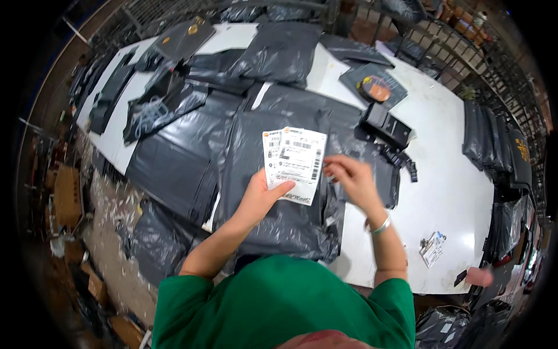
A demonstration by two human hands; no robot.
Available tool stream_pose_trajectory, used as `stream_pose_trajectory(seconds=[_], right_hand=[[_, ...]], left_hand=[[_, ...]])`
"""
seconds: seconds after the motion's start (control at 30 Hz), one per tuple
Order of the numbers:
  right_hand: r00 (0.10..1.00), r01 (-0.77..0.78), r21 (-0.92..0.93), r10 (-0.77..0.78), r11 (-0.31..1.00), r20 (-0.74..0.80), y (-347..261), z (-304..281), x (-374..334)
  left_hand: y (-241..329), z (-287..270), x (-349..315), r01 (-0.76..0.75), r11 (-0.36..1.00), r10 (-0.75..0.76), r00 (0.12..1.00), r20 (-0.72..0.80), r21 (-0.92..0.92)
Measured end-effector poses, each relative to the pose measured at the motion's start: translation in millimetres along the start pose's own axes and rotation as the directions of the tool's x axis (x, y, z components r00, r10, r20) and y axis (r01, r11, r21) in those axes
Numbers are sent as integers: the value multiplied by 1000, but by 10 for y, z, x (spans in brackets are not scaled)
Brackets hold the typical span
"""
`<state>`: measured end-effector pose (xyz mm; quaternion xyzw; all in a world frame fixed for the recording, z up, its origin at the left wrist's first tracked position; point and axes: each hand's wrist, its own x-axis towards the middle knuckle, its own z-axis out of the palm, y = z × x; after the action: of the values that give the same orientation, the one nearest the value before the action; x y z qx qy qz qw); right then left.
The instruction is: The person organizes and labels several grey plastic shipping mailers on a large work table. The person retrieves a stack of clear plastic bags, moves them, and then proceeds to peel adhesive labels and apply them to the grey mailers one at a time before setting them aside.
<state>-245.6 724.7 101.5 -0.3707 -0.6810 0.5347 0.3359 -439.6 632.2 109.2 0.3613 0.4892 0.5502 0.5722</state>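
My left hand (264, 196) is closed on a few white printed labels (302, 160), fanned slightly, with its thumb across the front of the lower part. Just off their right edge is my right hand (353, 179), its fingers curled in toward the thumb; what is between the fingertips, if anything, is too small to make out. Directly below both hands lies a large black plastic mailing bag (250, 145), wrinkled and shiny, on top of other dark bags. A bracelet (379, 225) circles my right wrist.
The white table (418, 198) carries a black box-shaped device (388, 127), a dark packet with an orange print (374, 86) and loose labels (433, 249). Flat black bags (174, 157) cover its left side. Folded bags (494, 139) hang over the right edge. Boxes (67, 195) stand at far left.
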Motion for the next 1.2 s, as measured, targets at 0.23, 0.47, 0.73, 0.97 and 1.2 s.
stream_pose_trajectory(seconds=[0.23,0.47,0.73,0.97,1.2], right_hand=[[957,-151,424,239,893,-163,139,979,-765],[964,-170,400,236,901,-120,43,1004,-990],[973,-153,370,206,916,-106,-10,1133,-1060],[971,-219,320,238,922,-20,31,1121,-1001],[993,104,51,-106,993,46,-19,1422,-1123]], left_hand=[[-335,-71,-593,-128,992,127,968,-216,7],[-410,-449,-954,-139,965,166,980,-106,222],[-344,-394,-1273,-33,960,73,988,-135,279],[-314,-368,-1346,-36,974,66,990,-127,223],[-417,-374,-1344,-129,918,163,985,-62,376]])
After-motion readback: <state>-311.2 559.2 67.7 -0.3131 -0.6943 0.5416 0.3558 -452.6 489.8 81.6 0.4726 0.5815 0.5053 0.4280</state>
